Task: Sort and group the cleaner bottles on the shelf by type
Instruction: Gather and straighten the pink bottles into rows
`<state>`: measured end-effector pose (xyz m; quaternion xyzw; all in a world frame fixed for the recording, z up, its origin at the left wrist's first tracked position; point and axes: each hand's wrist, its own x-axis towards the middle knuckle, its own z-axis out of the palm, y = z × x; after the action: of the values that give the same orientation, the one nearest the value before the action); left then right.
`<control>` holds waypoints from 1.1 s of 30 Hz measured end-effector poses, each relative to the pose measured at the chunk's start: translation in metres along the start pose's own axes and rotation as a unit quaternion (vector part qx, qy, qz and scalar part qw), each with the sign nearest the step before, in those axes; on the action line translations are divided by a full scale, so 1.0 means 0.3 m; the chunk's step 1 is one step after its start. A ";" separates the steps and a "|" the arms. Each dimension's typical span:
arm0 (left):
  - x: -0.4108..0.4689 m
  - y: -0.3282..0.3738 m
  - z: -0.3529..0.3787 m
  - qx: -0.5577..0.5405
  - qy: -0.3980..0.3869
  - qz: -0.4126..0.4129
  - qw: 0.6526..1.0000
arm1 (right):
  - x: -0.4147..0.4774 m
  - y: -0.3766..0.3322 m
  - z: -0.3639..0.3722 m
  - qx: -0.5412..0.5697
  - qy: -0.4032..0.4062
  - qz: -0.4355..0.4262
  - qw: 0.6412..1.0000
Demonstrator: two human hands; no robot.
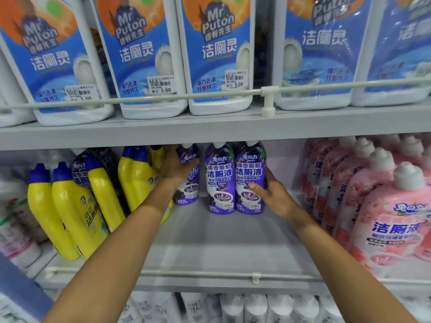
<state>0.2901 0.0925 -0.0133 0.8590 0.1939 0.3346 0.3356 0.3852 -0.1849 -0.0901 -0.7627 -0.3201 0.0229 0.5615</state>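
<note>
Your right hand (270,194) curls round the waist of the rightmost purple bottle (250,169), your left hand (173,170) seemingly clasps the leftmost purple bottle (190,191), both upright at the back of the shelf (221,241) between yellow bottles (70,213) and pink bottles (384,206); likely full, heavy, slick-sleeved, so grip mid-body, not the cap.

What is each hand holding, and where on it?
In the purple trio, the left hand grips the left-end bottle by its upper body; the right hand grips the right-end bottle by its lower body.
</note>
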 end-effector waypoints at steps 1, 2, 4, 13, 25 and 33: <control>-0.017 0.012 -0.003 -0.007 -0.018 0.002 1.000 | 0.000 0.000 0.000 0.001 -0.001 0.001 1.000; -0.018 0.003 0.005 -0.011 -0.027 0.009 1.000 | 0.000 0.000 0.000 0.001 -0.002 0.002 1.000; -0.024 -0.010 0.000 -0.018 -0.039 0.022 0.999 | 0.000 -0.003 -0.001 0.006 -0.002 0.006 1.000; -0.117 0.020 -0.119 -0.181 -0.152 -0.028 0.971 | -0.005 0.001 0.007 0.018 0.003 0.015 1.000; -0.380 0.026 0.128 -0.245 -0.104 -0.082 0.961 | -0.008 0.027 0.022 0.037 0.016 -0.017 0.999; -0.369 0.036 0.180 -0.294 -0.147 -0.093 0.940 | -0.010 0.027 0.024 0.065 0.004 -0.013 0.998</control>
<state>0.2518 -0.0008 -0.0847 0.7400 0.1144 0.2144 0.6272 0.3839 -0.1817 -0.1008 -0.7207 -0.3256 0.0335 0.6111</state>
